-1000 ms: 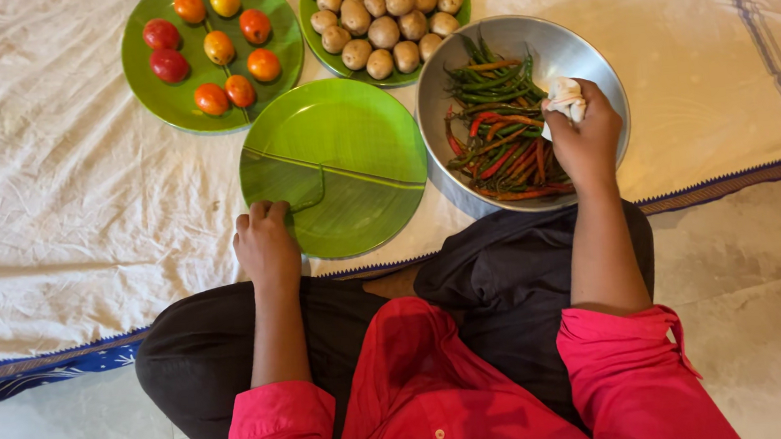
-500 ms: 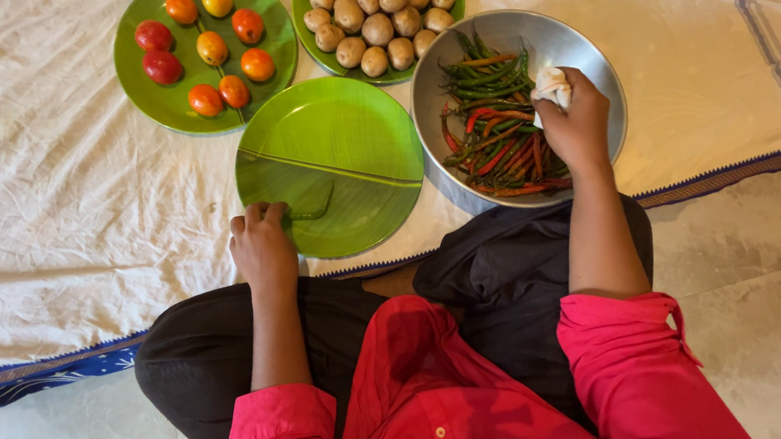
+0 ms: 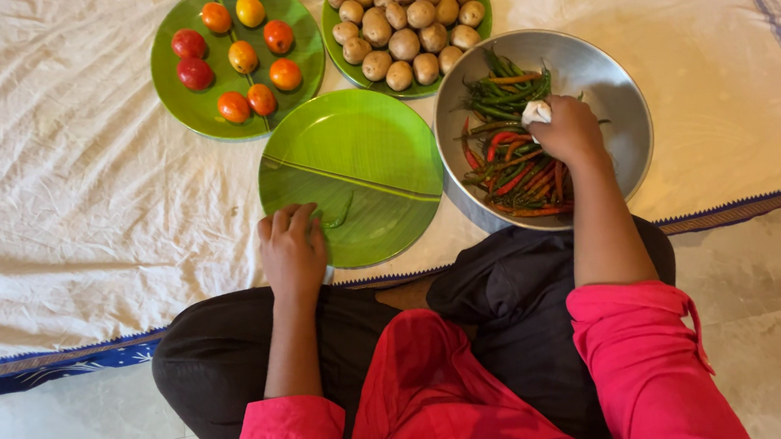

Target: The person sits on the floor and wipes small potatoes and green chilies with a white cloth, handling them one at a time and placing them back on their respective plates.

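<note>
Head camera, looking straight down from close above

It faces the lap and the cloth [image 3: 69,210]; the steel bowl [image 3: 620,100] sits at two o'clock, the empty green plate [image 3: 375,145] at twelve.

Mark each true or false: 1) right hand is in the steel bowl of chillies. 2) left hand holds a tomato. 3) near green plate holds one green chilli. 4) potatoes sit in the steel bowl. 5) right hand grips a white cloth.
1) True: the right hand is over the chillies in the steel bowl.
2) False: the left hand rests on the near green plate; the tomatoes lie on a far plate.
3) True: one green chilli lies there.
4) False: the potatoes are on a green plate.
5) True: a white cloth shows in it.
</note>
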